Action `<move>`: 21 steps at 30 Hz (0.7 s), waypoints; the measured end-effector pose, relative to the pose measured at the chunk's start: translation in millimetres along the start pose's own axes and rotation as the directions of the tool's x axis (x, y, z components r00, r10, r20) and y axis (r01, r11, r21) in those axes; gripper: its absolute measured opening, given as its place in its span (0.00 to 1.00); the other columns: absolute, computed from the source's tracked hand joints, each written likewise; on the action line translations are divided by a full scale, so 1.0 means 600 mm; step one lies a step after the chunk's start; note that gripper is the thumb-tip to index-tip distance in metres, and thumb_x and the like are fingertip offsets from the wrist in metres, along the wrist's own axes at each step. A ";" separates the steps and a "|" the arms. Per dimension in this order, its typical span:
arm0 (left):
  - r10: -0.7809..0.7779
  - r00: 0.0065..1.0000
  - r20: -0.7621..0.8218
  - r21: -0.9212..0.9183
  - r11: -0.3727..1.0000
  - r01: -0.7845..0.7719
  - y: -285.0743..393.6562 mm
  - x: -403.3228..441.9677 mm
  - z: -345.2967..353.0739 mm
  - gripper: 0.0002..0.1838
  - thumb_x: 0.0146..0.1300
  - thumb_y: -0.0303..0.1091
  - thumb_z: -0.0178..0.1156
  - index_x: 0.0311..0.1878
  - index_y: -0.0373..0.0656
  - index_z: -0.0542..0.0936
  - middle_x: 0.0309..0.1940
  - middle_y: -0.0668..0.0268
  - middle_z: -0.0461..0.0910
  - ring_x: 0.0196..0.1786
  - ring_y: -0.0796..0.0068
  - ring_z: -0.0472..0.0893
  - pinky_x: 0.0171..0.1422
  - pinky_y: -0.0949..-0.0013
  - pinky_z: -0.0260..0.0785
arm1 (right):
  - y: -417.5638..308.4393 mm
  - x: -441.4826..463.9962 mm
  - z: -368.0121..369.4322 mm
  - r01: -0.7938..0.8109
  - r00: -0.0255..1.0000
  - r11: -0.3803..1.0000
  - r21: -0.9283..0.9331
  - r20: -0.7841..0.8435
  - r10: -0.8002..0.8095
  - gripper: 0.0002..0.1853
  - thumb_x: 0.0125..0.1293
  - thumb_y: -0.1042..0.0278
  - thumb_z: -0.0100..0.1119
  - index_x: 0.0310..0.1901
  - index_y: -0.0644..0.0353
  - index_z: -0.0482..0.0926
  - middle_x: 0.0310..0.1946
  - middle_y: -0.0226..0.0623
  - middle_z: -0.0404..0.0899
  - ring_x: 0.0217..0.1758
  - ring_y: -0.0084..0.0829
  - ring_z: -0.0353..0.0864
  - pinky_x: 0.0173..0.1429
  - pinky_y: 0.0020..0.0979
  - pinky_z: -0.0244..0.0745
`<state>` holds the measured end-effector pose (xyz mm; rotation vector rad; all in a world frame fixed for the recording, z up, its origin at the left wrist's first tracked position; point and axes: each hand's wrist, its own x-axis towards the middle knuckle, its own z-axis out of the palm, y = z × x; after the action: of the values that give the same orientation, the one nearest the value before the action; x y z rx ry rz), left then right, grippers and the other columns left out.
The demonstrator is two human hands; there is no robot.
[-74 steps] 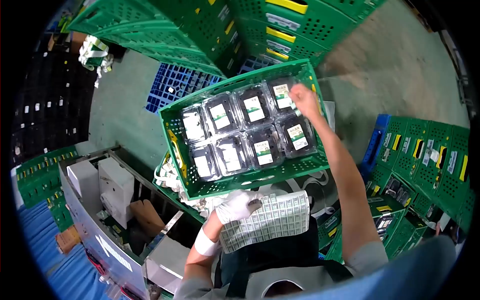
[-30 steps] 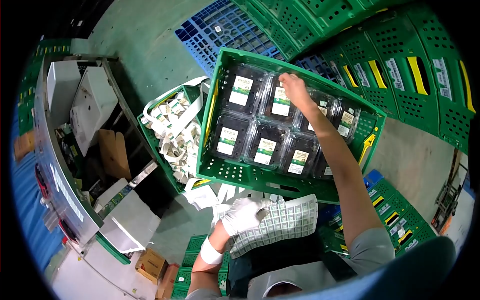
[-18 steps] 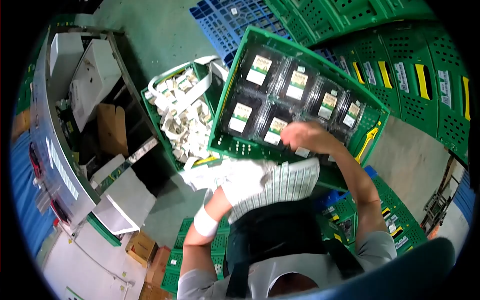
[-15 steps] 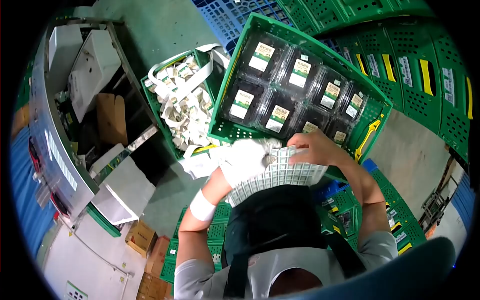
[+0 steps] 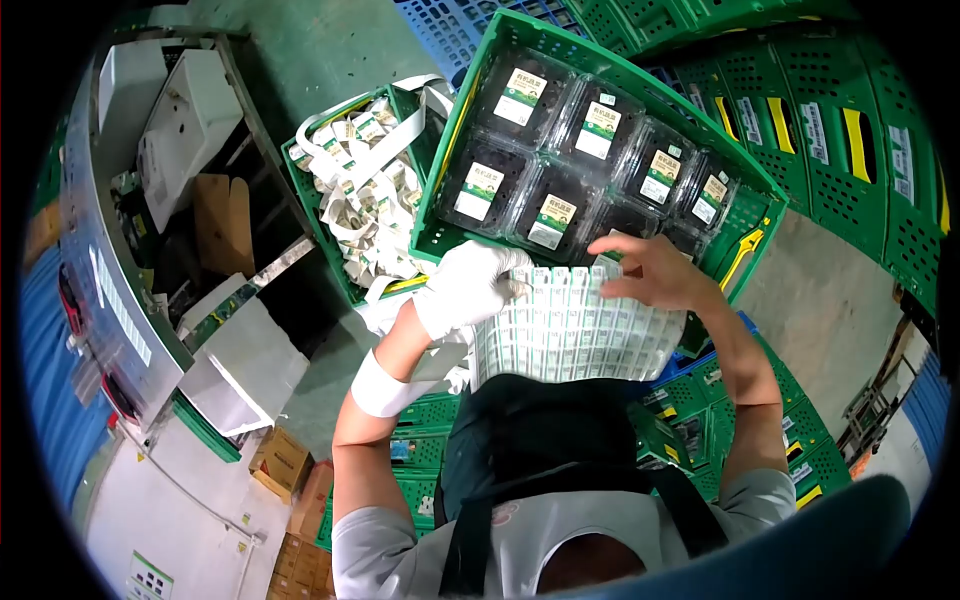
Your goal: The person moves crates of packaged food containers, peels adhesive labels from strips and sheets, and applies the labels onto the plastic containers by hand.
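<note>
My left hand point(image 5: 470, 287), in a white glove, grips the upper left corner of a sheet of small white-and-green labels point(image 5: 575, 325). The sheet spreads across my front, just above the dark apron. At the sheet's upper right edge is my bare right hand point(image 5: 655, 272), its thumb and fingers apart; whether a fingertip touches a label I cannot tell. Right beyond both hands stands a green crate point(image 5: 432, 215) with several clear plastic boxes point(image 5: 555, 215) of dark contents, each bearing a printed label. My right hand covers part of the nearest boxes.
A smaller green crate point(image 5: 318, 240) full of crumpled label backing point(image 5: 375, 200) stands left of the big crate. Stacked green crates point(image 5: 840, 130) line the right. A metal cabinet point(image 5: 130, 230) with white boxes is at far left, cardboard boxes point(image 5: 280, 465) below.
The label sheet has been spread flatter and shows more of its face. My left hand has moved slightly left and up. My right hand has shifted a little right, its fingers opening wider.
</note>
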<state>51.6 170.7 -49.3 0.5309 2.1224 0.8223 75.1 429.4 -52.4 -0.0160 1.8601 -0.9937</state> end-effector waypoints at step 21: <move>0.122 0.926 0.358 -0.613 0.778 0.135 -0.124 0.020 0.000 0.12 0.51 0.23 0.66 0.39 0.34 0.79 0.29 0.69 0.80 0.33 0.86 0.75 0.37 0.77 0.70 | -0.021 0.159 0.041 0.611 0.729 0.783 -0.120 -0.302 -0.615 0.06 0.59 0.63 0.60 0.32 0.56 0.81 0.23 0.27 0.77 0.24 0.16 0.74 0.21 0.15 0.68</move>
<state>37.1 125.8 -108.1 0.2834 1.3693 1.2452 40.2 366.1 -120.8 -0.5444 2.2244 -1.5114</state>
